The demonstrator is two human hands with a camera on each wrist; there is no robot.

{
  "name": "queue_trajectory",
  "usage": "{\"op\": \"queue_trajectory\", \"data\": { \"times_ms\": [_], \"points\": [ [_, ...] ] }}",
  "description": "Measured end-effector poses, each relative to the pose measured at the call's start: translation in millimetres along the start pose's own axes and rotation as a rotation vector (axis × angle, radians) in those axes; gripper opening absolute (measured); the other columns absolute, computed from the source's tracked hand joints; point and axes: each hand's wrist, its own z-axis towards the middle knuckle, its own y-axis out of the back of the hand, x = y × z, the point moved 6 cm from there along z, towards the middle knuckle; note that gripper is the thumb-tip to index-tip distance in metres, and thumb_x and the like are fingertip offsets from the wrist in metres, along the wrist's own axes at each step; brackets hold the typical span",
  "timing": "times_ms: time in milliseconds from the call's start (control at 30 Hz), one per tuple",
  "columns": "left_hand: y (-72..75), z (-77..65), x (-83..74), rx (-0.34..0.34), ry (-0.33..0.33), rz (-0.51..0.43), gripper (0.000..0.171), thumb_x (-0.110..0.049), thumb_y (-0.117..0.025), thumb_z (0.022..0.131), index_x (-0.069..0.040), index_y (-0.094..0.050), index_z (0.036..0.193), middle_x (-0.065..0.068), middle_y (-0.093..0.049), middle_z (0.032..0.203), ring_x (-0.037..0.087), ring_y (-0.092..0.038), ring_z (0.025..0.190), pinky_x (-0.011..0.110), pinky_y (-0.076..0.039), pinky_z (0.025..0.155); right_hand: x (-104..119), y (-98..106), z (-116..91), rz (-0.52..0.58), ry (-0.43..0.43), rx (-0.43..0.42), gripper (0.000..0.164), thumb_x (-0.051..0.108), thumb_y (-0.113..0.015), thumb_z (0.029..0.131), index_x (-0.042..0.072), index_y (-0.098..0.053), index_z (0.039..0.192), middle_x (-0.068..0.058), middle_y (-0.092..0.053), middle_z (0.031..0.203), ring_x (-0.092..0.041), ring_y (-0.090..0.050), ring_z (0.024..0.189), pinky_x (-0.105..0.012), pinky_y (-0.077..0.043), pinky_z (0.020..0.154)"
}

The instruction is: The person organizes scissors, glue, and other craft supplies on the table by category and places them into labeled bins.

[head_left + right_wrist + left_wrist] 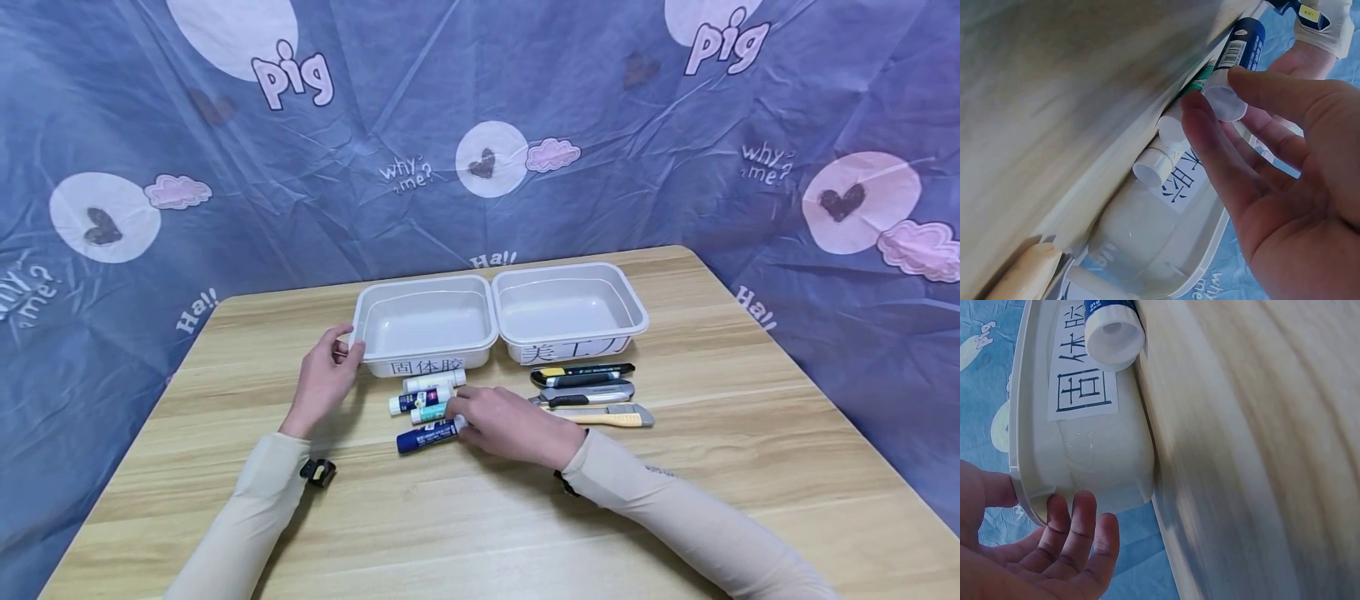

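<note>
At its near left corner, my left hand [327, 372] grips the left white plastic box [1100, 465]; the thumb lies at the rim and the fingers curl beneath. My right hand [513, 423] pinches the white-capped end of a dark blue glue stick [1244, 47] between thumb and index finger. Beside it lie a glue stick with a green-teal label [429, 413], a navy-and-white one [415, 402] and a white one [435, 382], in a row before the left box. The right hand covers the right ends of some sticks in the head view.
A second white box [637, 321] stands against the first one's right side; both carry paper labels. In front of it lie several utility knives, among them a yellow-handled one [630, 419], a grey one [600, 392] and a black-and-yellow one [585, 372]. A patterned blue cloth [337, 217] hangs behind the wooden table [480, 533].
</note>
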Motion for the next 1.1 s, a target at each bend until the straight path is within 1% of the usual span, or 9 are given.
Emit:
{"op": "queue_trajectory", "data": {
  "times_ms": [200,367,633,833,1100],
  "points": [
    [-0.2,0.0,-0.4,0.003,-0.002,-0.004,0.048,-0.023,-0.054,0.105,0.001,-0.048,0.146,0.016,-0.063,0.101,0.021,-0.058,0.085,0.022,-0.047,0.068,-1,0,0,0.027,-0.012,-0.001,0.021,0.01,-0.076,0.092,0.011,-0.071,0.112,-0.004,-0.068,0.109,-0.013,-0.069,0.089,-0.017,-0.054,0.076],
    [0.1,0.1,0.0,0.005,0.002,-0.004,0.048,-0.024,-0.054,0.106,0.0,-0.048,0.147,0.015,-0.062,0.101,0.02,-0.057,0.085,0.023,-0.047,0.068,-2,2,0,0.038,-0.012,-0.016,0.02,0.01,-0.075,0.092,0.011,-0.07,0.112,-0.002,-0.067,0.108,-0.012,-0.068,0.088,-0.016,-0.054,0.075],
    [-0.1,0.3,1.3,0.001,-0.011,-0.006,0.048,-0.025,-0.054,0.105,0.0,-0.049,0.146,0.016,-0.062,0.1,0.021,-0.058,0.085,0.024,-0.048,0.069,-2,10,-1,-0.004,0.011,-0.077,0.021,0.009,-0.076,0.091,0.011,-0.069,0.11,-0.001,-0.066,0.105,-0.009,-0.065,0.081,-0.015,-0.052,0.07],
    [-0.2,0.5,1.3,-0.002,-0.022,-0.001,0.048,-0.025,-0.054,0.105,0.001,-0.049,0.145,0.016,-0.063,0.1,0.021,-0.057,0.084,0.024,-0.047,0.069,-4,17,-1,-0.034,0.018,-0.134,0.019,0.009,-0.076,0.091,0.011,-0.069,0.109,-0.001,-0.066,0.104,-0.009,-0.065,0.082,-0.014,-0.052,0.07],
    [-0.1,0.4,1.4,-0.004,-0.017,0.004,0.048,-0.025,-0.054,0.105,0.001,-0.049,0.146,0.015,-0.061,0.099,0.02,-0.057,0.083,0.025,-0.047,0.069,-9,28,-2,-0.019,0.017,-0.204,0.013,0.01,-0.072,0.094,0.012,-0.069,0.107,0.0,-0.064,0.103,-0.008,-0.065,0.079,-0.018,-0.053,0.067]
  ]
}}
